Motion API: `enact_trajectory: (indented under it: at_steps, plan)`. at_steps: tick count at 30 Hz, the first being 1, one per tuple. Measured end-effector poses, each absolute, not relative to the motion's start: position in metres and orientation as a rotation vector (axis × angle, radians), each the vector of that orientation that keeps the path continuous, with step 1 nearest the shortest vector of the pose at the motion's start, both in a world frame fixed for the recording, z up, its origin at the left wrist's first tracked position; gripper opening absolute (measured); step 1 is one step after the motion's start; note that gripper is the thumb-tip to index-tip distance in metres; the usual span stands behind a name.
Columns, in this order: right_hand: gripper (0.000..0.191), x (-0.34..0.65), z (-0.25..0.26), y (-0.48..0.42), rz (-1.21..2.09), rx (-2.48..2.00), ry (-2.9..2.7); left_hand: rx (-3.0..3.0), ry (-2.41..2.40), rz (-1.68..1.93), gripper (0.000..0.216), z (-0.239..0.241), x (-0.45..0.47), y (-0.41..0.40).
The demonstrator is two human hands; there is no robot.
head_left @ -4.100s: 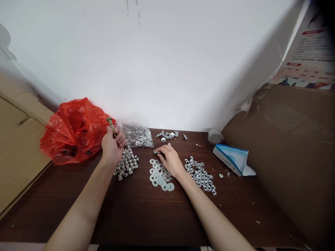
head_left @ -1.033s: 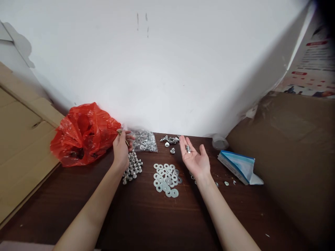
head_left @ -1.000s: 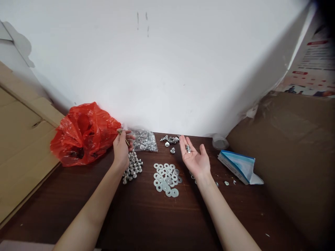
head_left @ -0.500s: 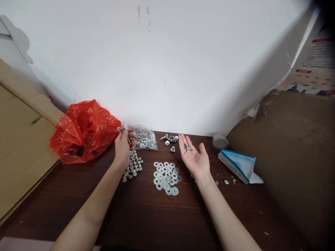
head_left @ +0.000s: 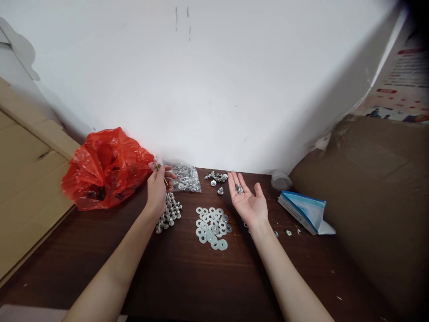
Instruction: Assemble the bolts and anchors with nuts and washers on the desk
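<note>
My left hand (head_left: 158, 185) is closed around thin brass-coloured metal pieces (head_left: 165, 181), with a bit of clear plastic at the fingertips. Their exact kind is hard to make out. Palm up, my right hand (head_left: 251, 201) holds a small silver bolt (head_left: 239, 189) on its stretched-out fingers. Rows of silver bolts (head_left: 171, 212) stand on the table beneath my left hand. Between the two hands lies a spread of flat washers (head_left: 212, 227), some overlapping. Behind them is a small heap of screws (head_left: 217, 177), with a single one (head_left: 220, 191) in front.
A red plastic bag (head_left: 110, 167) sits at the left by a cardboard box (head_left: 30, 174). The clear bag of metal parts (head_left: 187, 178) rests against the wall. On the right are a round clear container (head_left: 281, 180), a blue-and-white packet (head_left: 301, 212) and small scraps (head_left: 288, 232).
The whole view has shifted very slightly. Both hands keep their pose and what they hold.
</note>
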State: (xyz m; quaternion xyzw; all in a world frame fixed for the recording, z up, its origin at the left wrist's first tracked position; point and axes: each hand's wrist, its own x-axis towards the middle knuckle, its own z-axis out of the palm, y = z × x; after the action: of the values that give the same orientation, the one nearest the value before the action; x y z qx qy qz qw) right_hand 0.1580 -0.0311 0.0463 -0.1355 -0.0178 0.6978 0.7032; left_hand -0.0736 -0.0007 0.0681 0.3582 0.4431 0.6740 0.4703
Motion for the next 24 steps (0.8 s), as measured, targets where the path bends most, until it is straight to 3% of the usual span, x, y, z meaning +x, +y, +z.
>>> enact_trajectory:
  at_steps: [24]
  plan:
    - [0.051,0.1584,0.0462,-0.0311,1.535,-0.313,-0.048,0.875,1.088,1.629,0.034,0.0661,-0.0725,-0.0004]
